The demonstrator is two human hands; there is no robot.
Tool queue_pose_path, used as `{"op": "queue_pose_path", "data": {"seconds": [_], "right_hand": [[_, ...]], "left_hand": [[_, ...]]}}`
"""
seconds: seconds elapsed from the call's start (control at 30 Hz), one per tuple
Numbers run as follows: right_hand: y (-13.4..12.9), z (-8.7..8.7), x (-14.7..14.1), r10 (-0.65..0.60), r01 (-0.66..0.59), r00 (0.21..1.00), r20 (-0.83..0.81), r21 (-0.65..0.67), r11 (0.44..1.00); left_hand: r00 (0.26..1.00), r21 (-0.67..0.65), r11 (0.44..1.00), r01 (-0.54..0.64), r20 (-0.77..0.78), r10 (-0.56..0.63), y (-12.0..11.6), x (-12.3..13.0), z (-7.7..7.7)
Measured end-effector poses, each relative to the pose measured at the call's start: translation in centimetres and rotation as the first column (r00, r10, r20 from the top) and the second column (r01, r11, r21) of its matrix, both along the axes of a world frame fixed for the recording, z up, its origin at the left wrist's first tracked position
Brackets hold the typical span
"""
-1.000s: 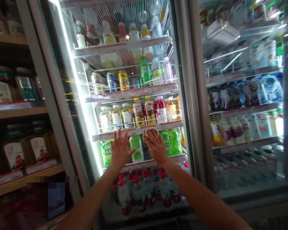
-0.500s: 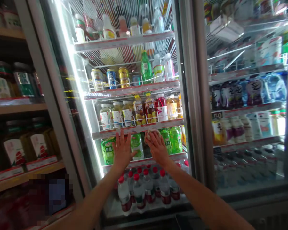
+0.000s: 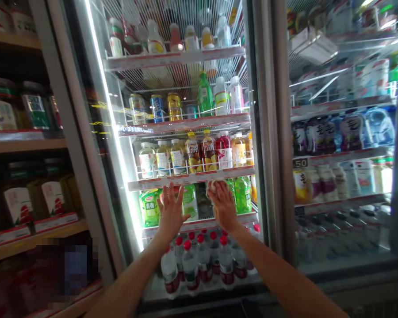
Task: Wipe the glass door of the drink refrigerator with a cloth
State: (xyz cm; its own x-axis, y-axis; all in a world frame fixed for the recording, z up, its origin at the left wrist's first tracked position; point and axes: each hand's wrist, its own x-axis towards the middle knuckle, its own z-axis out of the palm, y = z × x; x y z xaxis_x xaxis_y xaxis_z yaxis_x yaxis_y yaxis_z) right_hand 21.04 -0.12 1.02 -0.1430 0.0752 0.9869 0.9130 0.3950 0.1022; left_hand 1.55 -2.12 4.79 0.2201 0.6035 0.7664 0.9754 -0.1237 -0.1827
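My left hand (image 3: 171, 211) is spread with nothing in it, held up against the glass door of a lit drinks cooler, in front of green bottles (image 3: 150, 208). To its right, my right hand (image 3: 223, 205) presses a pale, crumpled cloth (image 3: 213, 186) against the glass, fingers over it. Behind the glass, beside the right hand, stand more green bottles (image 3: 243, 195). A row of tea and juice bottles (image 3: 193, 153) is on the shelf just above both hands. Red-capped water bottles (image 3: 190, 267) stand below them.
On the left, wooden shelves (image 3: 26, 145) hold jars. A metal door frame (image 3: 274, 132) stands right of the lit section. Beyond it, another glass-fronted cooler section holds bottles and pouches (image 3: 351, 128). Cans (image 3: 174, 107) stand on a higher shelf.
My right hand and the cloth have shifted a little to the right across the glass. My left hand stays nearly in place, still spread. The view has shifted slightly.
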Motion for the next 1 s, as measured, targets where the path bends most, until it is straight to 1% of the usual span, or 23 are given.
{"op": "queue_pose_path", "data": {"seconds": [0.07,0.13,0.17,0.2,0.27,0.33,0.37,0.43,0.5,0.57,0.63,0.7,0.73,0.8,0.87,0.93,0.97,1.0], "right_hand": [[-0.2,-0.3,-1.1,0.012,-0.007,0.992,0.126,-0.039,0.999],[-0.4,-0.4,-0.3,0.011,-0.003,0.983,0.185,-0.043,0.999],[-0.5,-0.3,0.8,0.004,0.001,0.985,0.17,-0.032,0.999],[-0.5,-0.2,2.1,-0.006,0.008,0.992,0.127,-0.013,1.0],[-0.3,0.1,4.8,-0.039,0.04,0.999,-0.033,0.037,0.998],[-0.1,0.3,6.4,-0.068,0.08,0.982,-0.174,0.062,0.995],[-0.1,0.4,6.4,-0.075,0.09,0.975,-0.211,0.065,0.994],[-0.1,0.2,4.9,-0.07,0.083,0.976,-0.208,0.054,0.995],[-0.2,-0.3,2.2,-0.047,0.05,0.992,-0.12,0.027,0.998],[-0.4,-1.0,-0.3,-0.02,0.02,1.0,0.004,-0.012,1.0],[-0.5,-1.5,-1.2,0.011,-0.006,0.994,0.113,-0.041,0.999],[-0.5,-1.8,-0.1,0.032,-0.024,0.988,0.151,-0.05,0.998],[-0.4,-1.9,1.1,0.034,-0.029,0.991,0.129,-0.041,0.999],[-0.2,-1.6,3.6,0.019,-0.019,1.0,0.015,-0.005,1.0],[0.0,-1.1,5.2,0.004,0.001,0.991,-0.136,0.04,0.999],[0.1,-0.9,4.9,0.009,0.006,0.975,-0.221,0.065,0.998],[0.1,-1.0,4.0,0.016,-0.003,0.976,-0.218,0.06,0.998],[0.1,-1.2,2.8,0.025,-0.017,0.983,-0.18,0.047,0.999]], "left_hand": [[1.0,0.0,1.0,0.0,-0.001,0.0,-0.1,0.0,-0.1],[1.0,0.002,1.0,0.012,0.001,-0.012,0.0,-0.1,-0.2],[1.0,0.004,1.0,0.017,0.005,-0.017,0.0,-0.1,-0.2],[1.0,0.004,1.0,0.021,0.01,-0.021,0.1,-0.2,-0.3],[0.999,-0.006,0.999,0.031,0.018,-0.031,0.3,-0.2,-0.4],[0.999,-0.018,0.999,0.039,0.029,-0.038,0.3,-0.2,-0.4],[0.999,-0.019,0.999,0.041,0.034,-0.04,0.3,-0.2,-0.4],[0.999,-0.014,0.999,0.041,0.037,-0.04,0.3,-0.1,-0.4],[0.999,-0.007,0.999,0.035,0.035,-0.035,0.1,-0.1,-0.4],[0.999,0.001,0.999,0.037,0.028,-0.037,0.0,-0.1,-0.4],[0.999,0.008,0.999,0.041,0.02,-0.041,-0.1,-0.1,-0.4],[0.999,0.001,0.999,0.047,0.004,-0.047,-0.1,-0.2,-0.5],[0.999,-0.007,0.999,0.047,-0.003,-0.047,-0.1,-0.3,-0.5],[0.999,-0.022,0.999,0.04,-0.008,-0.041,0.1,-0.4,-0.7],[0.999,-0.028,0.999,0.034,-0.007,-0.034,0.2,-0.4,-0.8],[1.0,-0.025,0.999,0.03,-0.005,-0.03,0.3,-0.3,-0.9],[1.0,-0.024,0.999,0.029,-0.003,-0.029,0.3,-0.3,-1.0],[1.0,-0.024,0.999,0.03,-0.002,-0.03,0.2,-0.2,-1.1]]}}
